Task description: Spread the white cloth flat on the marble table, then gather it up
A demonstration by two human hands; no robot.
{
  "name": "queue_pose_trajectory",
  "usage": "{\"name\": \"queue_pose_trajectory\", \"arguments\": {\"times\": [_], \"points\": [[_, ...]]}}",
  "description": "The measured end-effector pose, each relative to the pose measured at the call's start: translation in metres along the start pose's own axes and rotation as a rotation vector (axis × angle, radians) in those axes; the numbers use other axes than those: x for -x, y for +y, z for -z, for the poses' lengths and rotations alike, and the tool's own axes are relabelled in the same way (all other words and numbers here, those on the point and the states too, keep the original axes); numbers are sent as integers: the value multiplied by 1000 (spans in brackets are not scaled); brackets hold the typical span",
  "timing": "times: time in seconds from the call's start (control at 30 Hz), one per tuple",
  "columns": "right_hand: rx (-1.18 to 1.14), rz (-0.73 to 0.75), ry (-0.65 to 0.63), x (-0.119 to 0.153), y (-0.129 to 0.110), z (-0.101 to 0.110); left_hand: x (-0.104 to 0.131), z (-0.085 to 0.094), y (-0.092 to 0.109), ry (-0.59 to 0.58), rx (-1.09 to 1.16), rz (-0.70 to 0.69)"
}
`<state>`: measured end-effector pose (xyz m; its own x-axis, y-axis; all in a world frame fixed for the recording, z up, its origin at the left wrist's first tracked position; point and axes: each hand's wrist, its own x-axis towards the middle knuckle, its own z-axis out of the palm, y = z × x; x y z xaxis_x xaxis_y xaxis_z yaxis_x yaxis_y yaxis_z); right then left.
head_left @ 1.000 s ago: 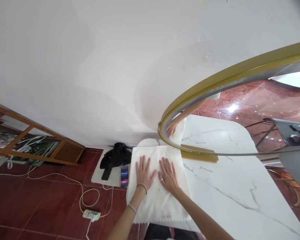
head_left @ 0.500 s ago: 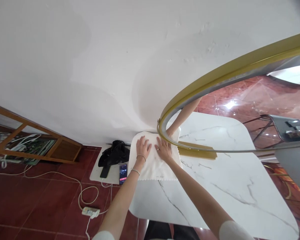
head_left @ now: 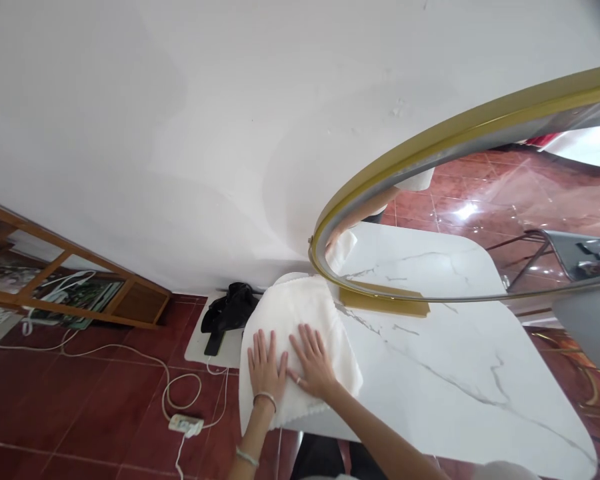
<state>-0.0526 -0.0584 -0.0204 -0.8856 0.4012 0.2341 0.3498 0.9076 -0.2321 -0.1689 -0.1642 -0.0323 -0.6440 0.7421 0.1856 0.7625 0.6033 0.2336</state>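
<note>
A white cloth [head_left: 300,300] with a scalloped edge lies spread over the left end of the white marble-patterned table [head_left: 430,380]. Flat on the cloth's front left part rests my left hand [head_left: 267,370], fingers stretched out, with bracelets on the wrist. Beside it, my right hand [head_left: 313,363] presses flat on the cloth with fingers spread and a ring on one finger. Neither hand grips the cloth.
A gold-framed round mirror [head_left: 370,180] stands against the wall, its lower edge over a gold strip [head_left: 385,301] on the table. Left are a black bag [head_left: 230,307], a phone [head_left: 214,343], a power strip [head_left: 186,425] with cables and a wooden cabinet [head_left: 143,300].
Both hands have slid back toward me across the table. The cloth has moved the same way and now lies nearer the table's front edge, covering the left end.
</note>
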Motion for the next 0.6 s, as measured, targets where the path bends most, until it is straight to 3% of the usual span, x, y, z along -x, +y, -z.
{"name": "queue_pose_trajectory", "arguments": {"times": [0.13, 0.23, 0.47, 0.6], "points": [[-15, 11, -43, 53, -14, 15, 48, 5, 13, 15, 12, -26], [7, -51, -42, 89, -4, 23, 68, 2, 41, 5, 31, -65], [156, -304, 38, 169, 60, 37, 69, -28, 138, -69, 88, -334], [186, -392, 105, 191, 87, 39, 62, -39, 169, -70, 129, -429]]}}
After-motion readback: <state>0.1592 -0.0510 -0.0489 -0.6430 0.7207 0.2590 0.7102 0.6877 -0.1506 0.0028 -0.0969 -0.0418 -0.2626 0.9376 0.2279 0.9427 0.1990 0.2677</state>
